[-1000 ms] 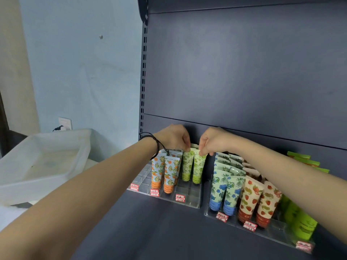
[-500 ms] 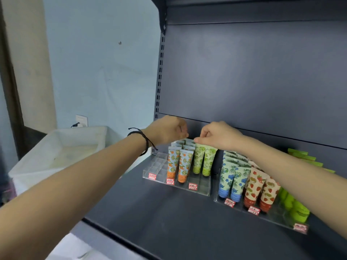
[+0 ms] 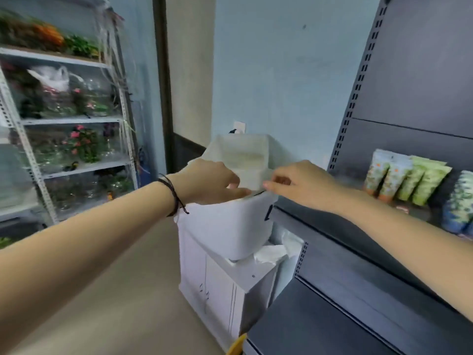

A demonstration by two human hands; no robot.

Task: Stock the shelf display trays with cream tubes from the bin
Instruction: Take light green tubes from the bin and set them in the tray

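Left hand (image 3: 212,181): over the bin's near rim, fingers loosely bent, holding nothing.
Right hand (image 3: 299,184): at the left hand's 3 o'clock, fingers relaxed, likewise empty.
Bin (image 3: 230,226): white, translucent, mid-view on a white cabinet (image 3: 220,285).
Cream tubes (image 3: 407,178): fruit-printed, in upright rows on the dark shelf (image 3: 358,252), at the bin's 3 o'clock.
Change: both hands have left the tube tops for the bin.

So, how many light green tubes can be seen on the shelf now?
2. One green tube stands next to the orange tubes; the other green tube stands beside it, nearer the blue tubes. More may be hidden behind them.
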